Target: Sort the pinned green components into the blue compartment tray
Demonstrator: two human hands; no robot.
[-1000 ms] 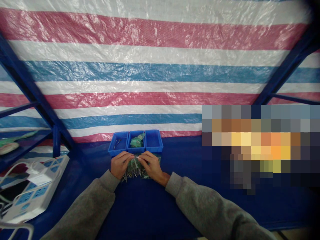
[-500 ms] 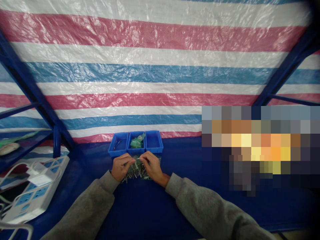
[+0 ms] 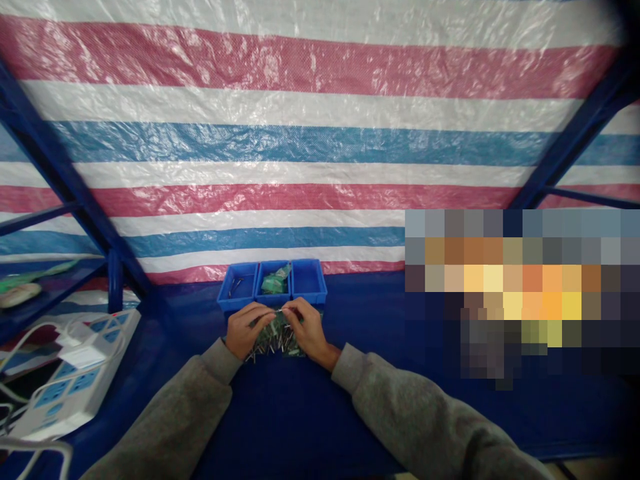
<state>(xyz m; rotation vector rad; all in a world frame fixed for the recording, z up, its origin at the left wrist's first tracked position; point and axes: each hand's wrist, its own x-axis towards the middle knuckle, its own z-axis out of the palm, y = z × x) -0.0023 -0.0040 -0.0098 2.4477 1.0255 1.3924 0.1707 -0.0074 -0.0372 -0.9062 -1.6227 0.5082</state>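
Note:
Above a pile of thin metal pins [image 3: 274, 341], my left hand [image 3: 246, 328] and my right hand [image 3: 306, 328] meet with fingertips almost touching. A small, thin silvery metal piece [image 3: 279, 310] spans the gap between them, pinched at each end; its exact kind is too small to make out. The loose pins lie on dark, shiny plastic-like material, partly hidden by my hands. Just beyond stand three joined blue bins. The left bin [image 3: 227, 287] holds a few thin pins, the middle bin [image 3: 273, 299] a green plastic bag [image 3: 275, 281], and the right bin [image 3: 309, 277] shows only its blue floor.
The bins and pins rest on a dark blue tabletop [image 3: 290, 420]. At left lies a white power strip [image 3: 80, 393] with plugs and cables. Blue metal posts [image 3: 75, 180] frame a striped plastic sheet [image 3: 320, 147] behind. The right side is blurred out by large pixel blocks.
Both hands have risen very slightly, still together over the pins. The fingers of my left hand have shifted a little along the thin piece. The bins and pile look the same.

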